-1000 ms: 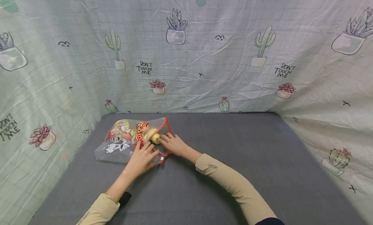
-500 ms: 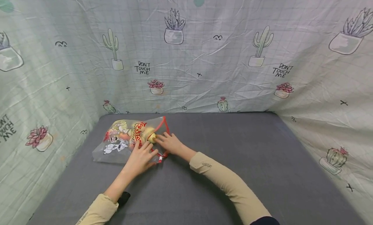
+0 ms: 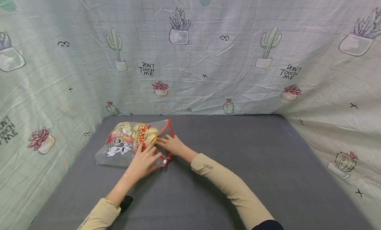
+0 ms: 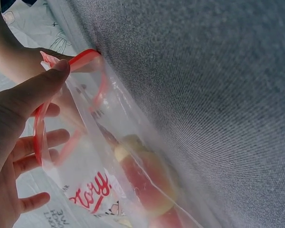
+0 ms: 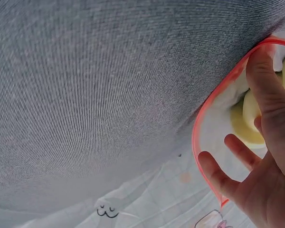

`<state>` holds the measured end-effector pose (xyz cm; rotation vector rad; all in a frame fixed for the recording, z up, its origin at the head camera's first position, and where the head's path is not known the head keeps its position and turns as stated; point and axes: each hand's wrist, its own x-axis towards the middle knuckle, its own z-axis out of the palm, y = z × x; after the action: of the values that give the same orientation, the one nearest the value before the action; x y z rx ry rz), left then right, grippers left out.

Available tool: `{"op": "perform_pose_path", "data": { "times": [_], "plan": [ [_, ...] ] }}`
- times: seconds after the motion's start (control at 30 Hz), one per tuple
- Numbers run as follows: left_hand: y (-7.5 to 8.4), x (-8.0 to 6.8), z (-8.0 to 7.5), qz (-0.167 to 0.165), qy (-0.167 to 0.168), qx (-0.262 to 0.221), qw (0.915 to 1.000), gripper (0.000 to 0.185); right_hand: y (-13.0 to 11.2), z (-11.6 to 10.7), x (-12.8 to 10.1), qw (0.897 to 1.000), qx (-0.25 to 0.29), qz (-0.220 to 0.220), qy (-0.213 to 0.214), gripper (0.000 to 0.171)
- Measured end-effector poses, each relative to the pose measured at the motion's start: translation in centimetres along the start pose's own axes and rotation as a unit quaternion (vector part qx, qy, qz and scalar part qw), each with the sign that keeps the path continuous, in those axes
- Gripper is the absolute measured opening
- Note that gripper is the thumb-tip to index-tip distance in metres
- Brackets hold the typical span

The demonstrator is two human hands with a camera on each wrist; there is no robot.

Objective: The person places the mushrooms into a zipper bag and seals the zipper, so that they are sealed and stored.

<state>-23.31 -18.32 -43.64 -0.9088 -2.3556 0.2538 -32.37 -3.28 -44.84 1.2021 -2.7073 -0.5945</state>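
Note:
A clear zip bag (image 3: 123,159) with a red rim and printed cartoon figures lies on its side at the left of the table, its mouth facing right. Inside are several fruits, among them a red-and-yellow fruit (image 4: 149,183) and a rounded yellow fruit (image 5: 243,124). My left hand (image 3: 143,162) holds the near side of the bag's mouth, the thumb on one side of the rim and the fingers on the other. My right hand (image 3: 174,146) reaches into the mouth, its front fingers against the yellow fruit; their tips are partly hidden. Its other fingers lie extended near the rim (image 5: 195,135).
The grey cloth-covered table (image 3: 253,163) stretches to the right of the bag. A hanging sheet (image 3: 202,54) printed with cacti encloses the back and both sides. Something black (image 3: 127,202) sits by my left wrist.
The yellow fruit has slid left, deeper into the bag, with my right hand following it. My left hand has kept its place on the bag.

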Motion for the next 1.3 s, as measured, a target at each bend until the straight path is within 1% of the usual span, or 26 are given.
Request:
{"op": "perform_pose_path", "data": {
  "times": [0.2,0.4,0.6,0.7,0.97,1.03,1.17,1.3],
  "plan": [
    [-0.1,0.2,-0.1,0.002,-0.006,0.002,1.0000,0.046,0.4,0.3,-0.2,1.000,0.018,-0.009,0.013,0.087],
    [0.1,0.0,0.0,0.004,-0.010,-0.003,0.9999,0.047,0.8,0.9,-0.8,0.998,0.045,-0.025,0.021,0.084],
    [0.2,-0.1,0.1,0.003,-0.010,-0.009,0.9999,0.048,1.2,1.5,-1.6,0.992,0.114,-0.033,0.049,0.074],
    [0.2,-0.2,0.3,0.006,-0.005,-0.016,0.9999,0.049,1.5,1.8,-2.1,0.988,0.134,-0.039,0.068,0.069],
    [0.3,-0.5,0.6,0.015,0.002,-0.048,0.9987,0.049,2.6,2.1,-3.5,0.982,0.149,-0.045,0.111,0.053],
    [0.3,-0.5,0.6,0.019,0.006,-0.048,0.9986,0.049,2.8,1.9,-3.9,0.979,0.154,-0.047,0.126,0.050],
    [0.3,-0.5,0.6,0.025,0.013,-0.052,0.9982,0.049,3.1,1.7,-4.5,0.974,0.156,-0.057,0.155,0.046],
    [0.4,-0.5,0.5,0.026,0.008,-0.056,0.9980,0.047,3.2,1.6,-4.8,0.971,0.155,-0.066,0.169,0.045]
  ]
}}
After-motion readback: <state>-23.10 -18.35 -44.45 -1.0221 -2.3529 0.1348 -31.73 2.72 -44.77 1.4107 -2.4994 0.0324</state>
